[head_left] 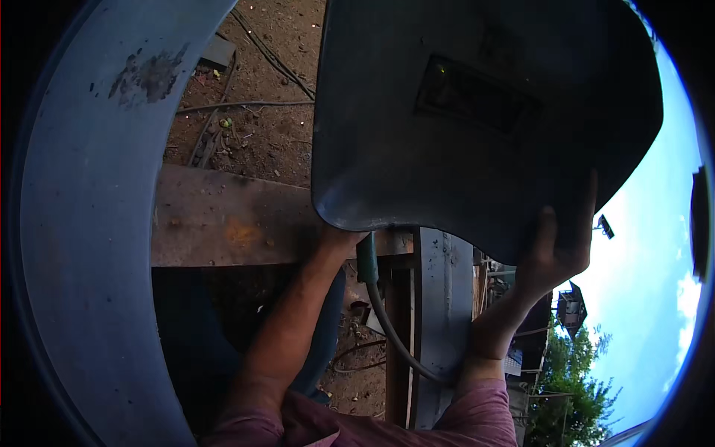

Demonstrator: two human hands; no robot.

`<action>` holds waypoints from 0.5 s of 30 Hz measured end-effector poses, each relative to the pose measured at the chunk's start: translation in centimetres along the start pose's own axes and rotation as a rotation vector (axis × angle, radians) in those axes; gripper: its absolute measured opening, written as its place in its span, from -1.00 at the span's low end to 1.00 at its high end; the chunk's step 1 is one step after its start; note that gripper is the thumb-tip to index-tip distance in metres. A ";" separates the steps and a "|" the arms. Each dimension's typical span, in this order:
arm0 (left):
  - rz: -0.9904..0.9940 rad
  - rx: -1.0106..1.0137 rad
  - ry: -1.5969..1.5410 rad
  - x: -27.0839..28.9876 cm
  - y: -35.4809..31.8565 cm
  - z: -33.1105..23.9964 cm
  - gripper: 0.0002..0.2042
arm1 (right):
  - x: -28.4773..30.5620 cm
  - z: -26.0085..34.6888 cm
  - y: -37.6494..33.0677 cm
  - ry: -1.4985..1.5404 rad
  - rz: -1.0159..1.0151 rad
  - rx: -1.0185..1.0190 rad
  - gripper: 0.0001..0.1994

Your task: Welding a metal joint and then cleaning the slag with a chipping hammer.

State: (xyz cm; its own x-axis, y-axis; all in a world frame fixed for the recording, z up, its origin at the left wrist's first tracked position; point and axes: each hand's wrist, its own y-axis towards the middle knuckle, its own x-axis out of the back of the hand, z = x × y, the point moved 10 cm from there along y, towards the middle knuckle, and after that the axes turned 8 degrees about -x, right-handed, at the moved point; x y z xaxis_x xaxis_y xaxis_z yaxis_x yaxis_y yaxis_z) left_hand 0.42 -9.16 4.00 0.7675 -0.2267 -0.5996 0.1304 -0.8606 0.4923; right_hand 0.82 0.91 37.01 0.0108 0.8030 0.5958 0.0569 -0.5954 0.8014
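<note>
A dark welding shield (387, 149) with a rectangular window (477, 97) fills the upper middle and right of the head view. My right hand (555, 249) grips it near its lower right edge, thumb and a finger stretched along its dark face. My left hand (346, 237) is mostly hidden behind the shield's lower left edge; only its wrist side shows. Right beside it, the green handle of a welding electrode holder (366, 259) sticks down, apparently in that hand. From this handle a thick cable (395, 335) curves down toward my right arm. The holder's front end is hidden.
A broad grey metal surface (89, 223) bends along the left. A rusty brown plank-like piece (223, 216) crosses to a grey metal beam (445, 298). Dirt ground (268, 141) with loose cables (272, 59) lies beyond. Trees (570, 387) and sky are at right.
</note>
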 end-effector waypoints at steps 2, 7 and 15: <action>-0.138 0.173 -0.782 -0.7 -0.5 2.3 -0.60 | -0.1 0.2 0.0 -0.002 0.002 0.004 -0.41; -0.167 0.179 -0.755 -1.2 -0.5 2.3 -0.60 | 0.2 0.2 0.2 0.006 -0.001 0.012 -0.41; -0.110 -0.170 -0.129 0.3 1.1 -2.5 -0.59 | 0.0 0.1 0.1 0.038 -0.005 0.020 -0.42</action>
State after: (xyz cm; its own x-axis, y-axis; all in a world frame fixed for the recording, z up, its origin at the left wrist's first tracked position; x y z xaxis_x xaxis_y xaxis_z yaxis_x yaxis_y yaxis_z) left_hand 2.38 -9.00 5.95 0.6581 -0.2017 -0.7254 0.3210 -0.7963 0.5127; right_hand 0.95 0.85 37.05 -0.0271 0.8045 0.5934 0.0769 -0.5902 0.8036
